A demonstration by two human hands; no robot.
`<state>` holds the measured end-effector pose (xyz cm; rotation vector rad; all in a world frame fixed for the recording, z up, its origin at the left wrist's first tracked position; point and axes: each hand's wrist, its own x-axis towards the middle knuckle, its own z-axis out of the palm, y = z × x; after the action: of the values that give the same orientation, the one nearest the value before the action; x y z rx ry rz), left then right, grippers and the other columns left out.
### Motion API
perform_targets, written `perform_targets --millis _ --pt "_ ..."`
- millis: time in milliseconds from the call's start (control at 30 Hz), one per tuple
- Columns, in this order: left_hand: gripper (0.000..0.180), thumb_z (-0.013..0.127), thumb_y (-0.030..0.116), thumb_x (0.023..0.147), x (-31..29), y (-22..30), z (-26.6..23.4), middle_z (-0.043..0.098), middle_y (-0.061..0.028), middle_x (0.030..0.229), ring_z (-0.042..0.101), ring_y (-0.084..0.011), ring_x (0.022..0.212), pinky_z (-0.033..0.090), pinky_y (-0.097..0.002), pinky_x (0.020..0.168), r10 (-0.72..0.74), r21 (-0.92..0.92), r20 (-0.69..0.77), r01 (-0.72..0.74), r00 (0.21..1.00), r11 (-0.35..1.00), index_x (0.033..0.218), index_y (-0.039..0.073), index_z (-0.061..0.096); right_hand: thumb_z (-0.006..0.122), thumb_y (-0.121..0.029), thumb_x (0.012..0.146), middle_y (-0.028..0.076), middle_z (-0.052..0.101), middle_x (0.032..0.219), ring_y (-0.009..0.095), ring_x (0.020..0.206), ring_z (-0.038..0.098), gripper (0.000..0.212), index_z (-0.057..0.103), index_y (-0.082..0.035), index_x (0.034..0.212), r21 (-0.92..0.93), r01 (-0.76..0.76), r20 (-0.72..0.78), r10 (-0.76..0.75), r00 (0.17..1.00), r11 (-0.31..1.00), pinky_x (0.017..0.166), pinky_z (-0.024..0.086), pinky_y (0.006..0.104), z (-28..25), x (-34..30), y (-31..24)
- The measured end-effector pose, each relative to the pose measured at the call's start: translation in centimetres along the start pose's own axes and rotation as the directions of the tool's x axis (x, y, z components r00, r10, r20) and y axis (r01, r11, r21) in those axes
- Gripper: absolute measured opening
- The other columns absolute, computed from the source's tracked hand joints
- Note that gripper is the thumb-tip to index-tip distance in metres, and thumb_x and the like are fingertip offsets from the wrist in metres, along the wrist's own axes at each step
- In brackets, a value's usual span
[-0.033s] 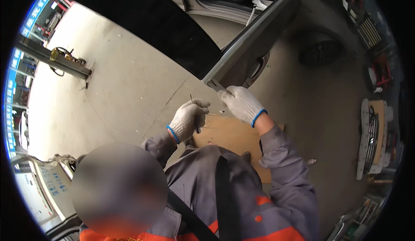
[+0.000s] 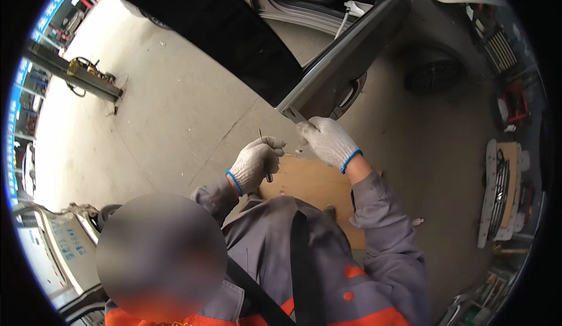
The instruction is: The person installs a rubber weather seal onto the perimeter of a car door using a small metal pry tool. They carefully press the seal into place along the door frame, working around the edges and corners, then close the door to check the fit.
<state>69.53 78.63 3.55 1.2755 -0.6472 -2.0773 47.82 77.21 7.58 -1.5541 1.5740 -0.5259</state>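
Observation:
Both my hands wear white knit gloves with blue cuffs. In my left hand (image 2: pixel 254 163), the curled fingers hold a slim screwdriver-like tool (image 2: pixel 269 177); its thin shaft sticks up past the knuckles. My right hand (image 2: pixel 329 141) is at the near corner of an open grey car door (image 2: pixel 377 48). Its thumb and fingers pinch a flat grey piece (image 2: pixel 295 115) at the door's edge; whether that piece is fixed to the door I cannot tell. Just beyond is the outer door handle (image 2: pixel 352 93). The right fingertips are partly hidden.
The door's dark window (image 2: pixel 228 33) reaches to the upper left. A cardboard sheet (image 2: pixel 304 179) lies on the floor below my hands. To the right are the car's front wheel (image 2: pixel 433 75) and a stack of removed car parts (image 2: pixel 490 200). A lift post (image 2: pixel 96 86) stands left.
The view has shifted slightly. Both hands keep their places and grips, and the door has not visibly moved.

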Motion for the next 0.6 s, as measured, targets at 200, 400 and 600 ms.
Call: perform_targets --millis 200,400,600 --pt "0.026 0.048 0.018 0.100 -2.4 0.6 1.5 0.065 -0.0057 0.090 0.061 -0.0137 0.065 0.049 -0.0268 0.055 0.010 0.251 0.079 -0.029 0.997 0.968 0.118 0.003 0.060 0.056 -0.035 0.100 0.000 0.051 0.062 0.008 0.049 0.043 0.037 0.063 -0.002 0.086 0.172 -0.092 0.032 0.088 0.996 0.981 0.043 0.036 0.0282 0.0 -0.7 0.0" --pt "0.040 0.046 0.038 0.107 -2.6 -0.8 -0.3 0.068 -0.0061 0.091 0.065 -0.0134 0.068 0.051 -0.0277 0.055 0.091 0.073 0.180 -0.105 0.979 0.992 0.122 0.004 0.062 0.058 -0.028 0.101 0.001 0.051 0.064 0.009 0.048 0.046 0.027 0.061 -0.002 0.094 0.374 -0.205 0.142 0.163 0.976 0.904 0.044 0.038 0.0256 -0.5 -1.7 -2.1" --pt "0.057 0.038 0.052 0.108 -3.0 -2.5 0.7 0.068 -0.0078 0.095 0.065 -0.0161 0.076 0.054 -0.0319 0.062 0.129 0.027 0.243 -0.139 0.961 0.990 0.119 0.002 0.063 0.062 -0.023 0.098 0.008 0.063 0.079 0.012 0.067 0.060 0.027 0.062 0.001 0.111 0.323 -0.137 0.090 0.114 0.989 0.936 0.062 0.050 0.0285 -1.9 -4.2 1.8"
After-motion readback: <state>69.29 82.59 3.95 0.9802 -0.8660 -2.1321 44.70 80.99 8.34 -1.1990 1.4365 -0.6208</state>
